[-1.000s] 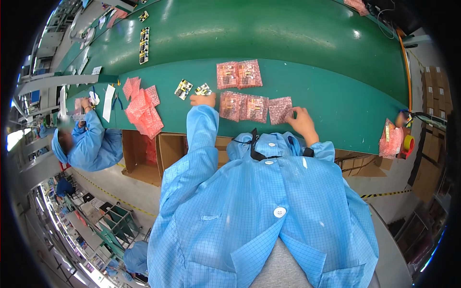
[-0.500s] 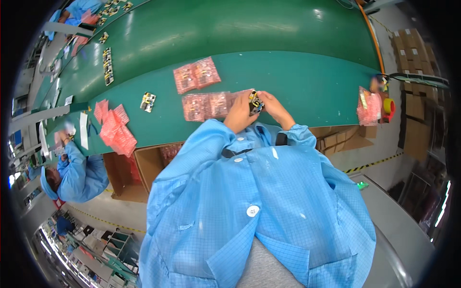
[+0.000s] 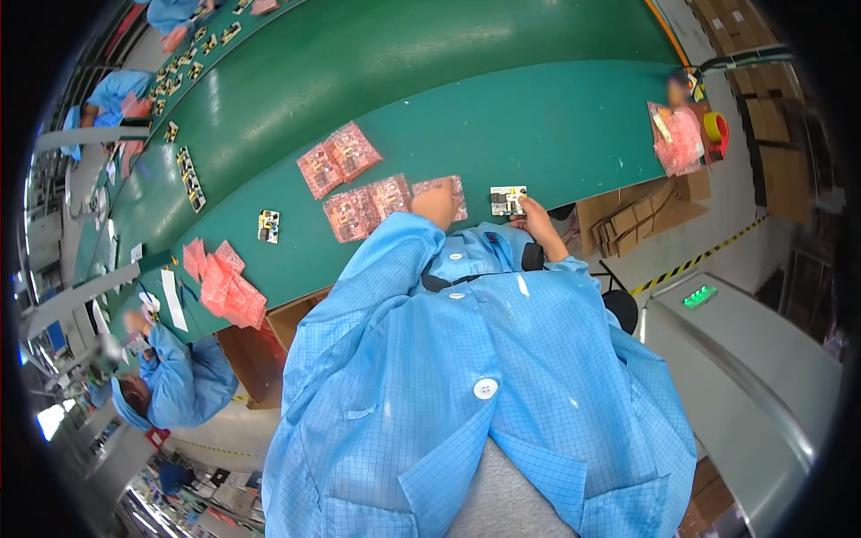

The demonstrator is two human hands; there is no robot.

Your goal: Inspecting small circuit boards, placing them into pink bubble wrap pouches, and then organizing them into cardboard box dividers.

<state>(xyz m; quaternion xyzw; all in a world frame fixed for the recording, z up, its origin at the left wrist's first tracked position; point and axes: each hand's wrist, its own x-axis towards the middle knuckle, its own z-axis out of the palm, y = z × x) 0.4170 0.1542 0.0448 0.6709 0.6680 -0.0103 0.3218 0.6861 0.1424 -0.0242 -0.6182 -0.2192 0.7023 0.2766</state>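
Observation:
A circuit board (image 3: 508, 199) with black, yellow and white parts is gripped at its right edge by my right hand (image 3: 536, 221). It is held over the front edge of the green bench. My left hand (image 3: 434, 203) is closed at a pink bubble-wrap bag (image 3: 459, 199), which shows on both sides of it; the fingertips are hidden. Just left of that hand lie two pink bubble bags (image 3: 369, 207) with boards inside, side by side. Behind them sits another filled pair (image 3: 340, 159). One bare circuit board (image 3: 268, 226) lies farther left on the bench.
Loose pink bubble bags (image 3: 224, 285) overhang the bench's front left edge. A tape roll (image 3: 715, 130) and more pink wrap (image 3: 677, 143) are at the right end. An open carton (image 3: 641, 215) stands below the right side. A co-worker in blue (image 3: 184, 377) works at left.
My hands have parted. The circuit board has moved right, out of my left hand and into my right alone. My left hand has gone to the bubble bag. My view has shifted.

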